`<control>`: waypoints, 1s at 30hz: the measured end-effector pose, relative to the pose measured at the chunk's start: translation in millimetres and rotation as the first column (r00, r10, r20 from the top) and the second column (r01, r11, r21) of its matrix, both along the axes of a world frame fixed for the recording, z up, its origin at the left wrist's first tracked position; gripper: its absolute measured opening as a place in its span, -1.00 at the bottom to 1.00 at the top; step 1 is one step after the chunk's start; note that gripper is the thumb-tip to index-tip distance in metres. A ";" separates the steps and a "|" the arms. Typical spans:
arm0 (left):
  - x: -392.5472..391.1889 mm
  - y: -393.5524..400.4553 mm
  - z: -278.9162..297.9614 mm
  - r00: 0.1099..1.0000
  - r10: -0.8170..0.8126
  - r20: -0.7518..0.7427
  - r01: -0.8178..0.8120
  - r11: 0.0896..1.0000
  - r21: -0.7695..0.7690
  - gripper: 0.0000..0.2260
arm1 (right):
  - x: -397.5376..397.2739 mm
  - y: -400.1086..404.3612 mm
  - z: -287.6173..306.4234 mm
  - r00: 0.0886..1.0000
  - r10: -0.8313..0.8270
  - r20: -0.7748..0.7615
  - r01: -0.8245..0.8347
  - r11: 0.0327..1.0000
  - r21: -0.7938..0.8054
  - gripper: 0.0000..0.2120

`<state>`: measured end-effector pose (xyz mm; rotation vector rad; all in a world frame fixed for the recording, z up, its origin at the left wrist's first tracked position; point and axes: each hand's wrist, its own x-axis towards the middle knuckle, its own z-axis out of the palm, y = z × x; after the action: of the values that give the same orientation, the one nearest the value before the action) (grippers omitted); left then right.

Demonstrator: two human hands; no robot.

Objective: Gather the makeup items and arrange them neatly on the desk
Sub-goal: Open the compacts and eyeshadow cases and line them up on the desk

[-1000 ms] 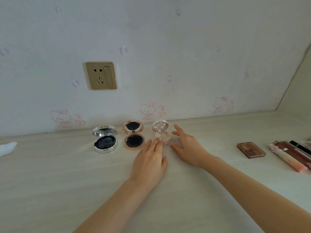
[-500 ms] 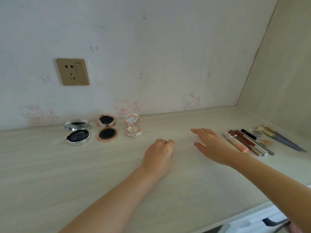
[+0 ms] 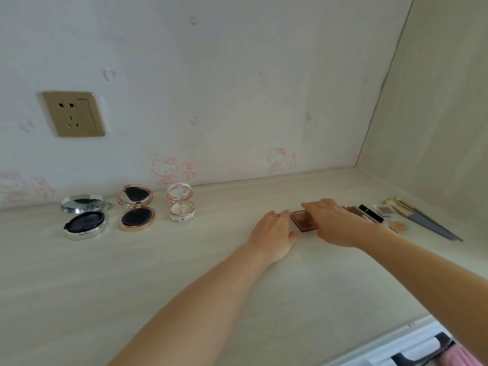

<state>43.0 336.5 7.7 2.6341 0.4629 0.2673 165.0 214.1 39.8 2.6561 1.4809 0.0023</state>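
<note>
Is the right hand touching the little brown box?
Touching. In the head view the right hand lies across the brown palette, covering its right side, with fingers on its far edge.

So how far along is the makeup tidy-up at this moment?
Done: three open compacts, silver, rose-gold and small pink, stand in a row by the wall. In hand: the right hand lies over the brown eyeshadow palette, with the left hand at its left edge. Left: the tubes, small pans and brushes on the right lie loosely grouped.
</note>
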 end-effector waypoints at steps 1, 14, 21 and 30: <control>4.2 0.2 -0.8 1.000 0.006 -0.001 -0.006 1.000 -0.009 -0.55 | -0.2 4.0 -1.2 1.000 -0.005 0.006 0.005 1.000 -0.025 -0.32; 13.4 2.8 -11.5 0.979 0.019 0.203 0.028 0.974 -0.226 -0.53 | 2.2 9.2 2.4 0.998 0.035 -0.060 -0.035 0.999 -0.002 -0.46; -32.2 20.2 0.9 0.932 0.138 0.336 0.073 0.834 -0.547 -0.35 | -41.7 -2.8 6.4 0.990 0.133 -0.044 -0.120 0.968 0.220 -0.49; -134.3 50.6 22.4 0.900 0.253 0.354 0.170 0.545 -0.821 -0.41 | -122.7 19.4 18.5 0.928 0.316 -0.195 -0.217 0.887 0.408 -0.51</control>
<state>-91.3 387.1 30.1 1.5242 0.3643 0.4932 42.4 233.5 58.4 2.7931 2.1255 -0.0390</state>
